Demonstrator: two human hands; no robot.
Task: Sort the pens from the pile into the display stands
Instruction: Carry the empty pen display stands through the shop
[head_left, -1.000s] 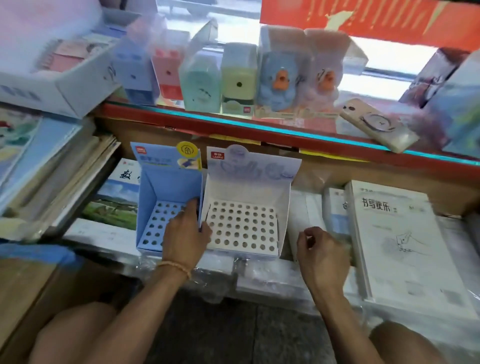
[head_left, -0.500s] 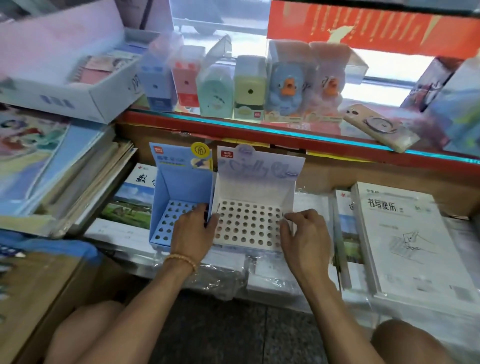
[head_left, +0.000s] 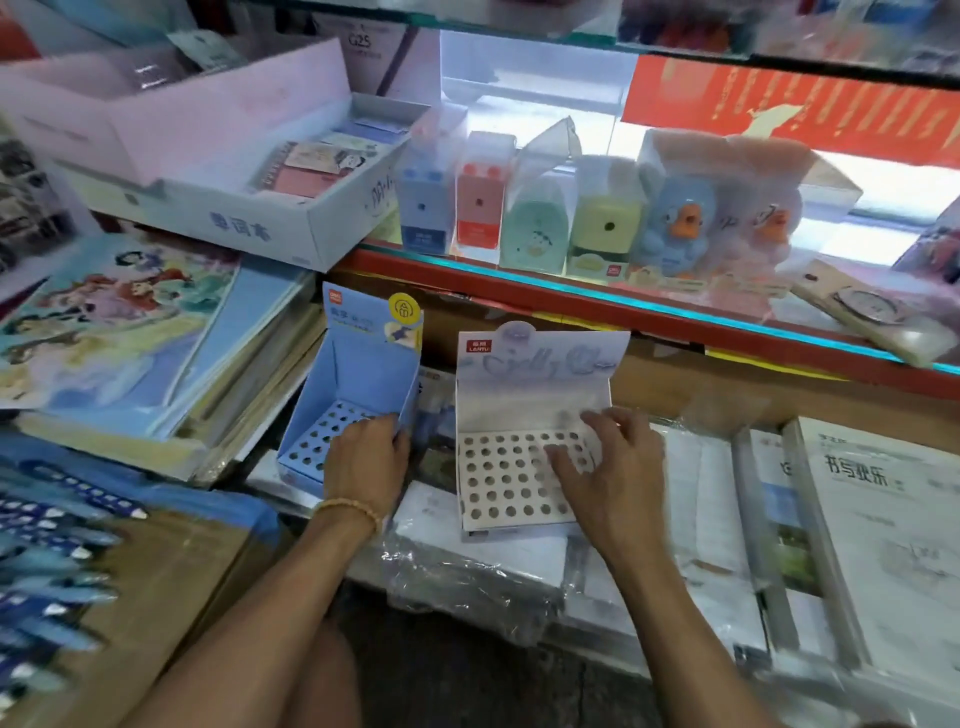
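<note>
left hand (head_left: 366, 460) grips the right front corner of the blue display stand (head_left: 348, 400), fingers curled round its side wall. right hand (head_left: 605, 470) lies on the white display stand (head_left: 519, 441), thumb on the perforated tray and fingers curled over its right wall, gripping it. the two stands sit apart on plastic-wrapped stacks of paper (head_left: 467, 566), a gap between them, every hole in both unfilled. the pens (head_left: 49, 561), blue with white tips, lie in a blurred pile at the far left on a cardboard surface (head_left: 171, 582), well apart from both stands.
</note>
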